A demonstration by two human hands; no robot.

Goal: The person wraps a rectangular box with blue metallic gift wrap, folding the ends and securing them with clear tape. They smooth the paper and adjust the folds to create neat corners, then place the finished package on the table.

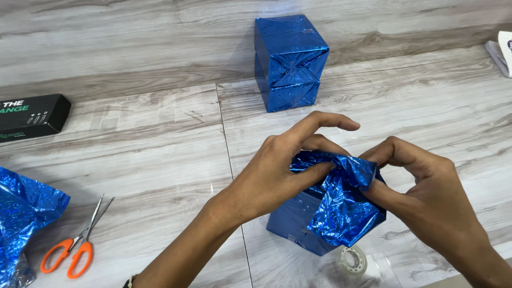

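1 view | head-mounted | looking steeply down and forward | close over both hands | wood-grain floor (133, 133) filling frame to far edge

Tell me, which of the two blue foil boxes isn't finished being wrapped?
The near box, between the left hand and right hand: its foil top is loose and crumpled. The far box is neatly closed.

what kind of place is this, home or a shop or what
Probably a gift-wrapping spot on a pale wood-look floor, perhaps at home; I cannot tell for sure. A finished box wrapped in shiny blue foil, orange-handled scissors and a roll of clear tape lie about.
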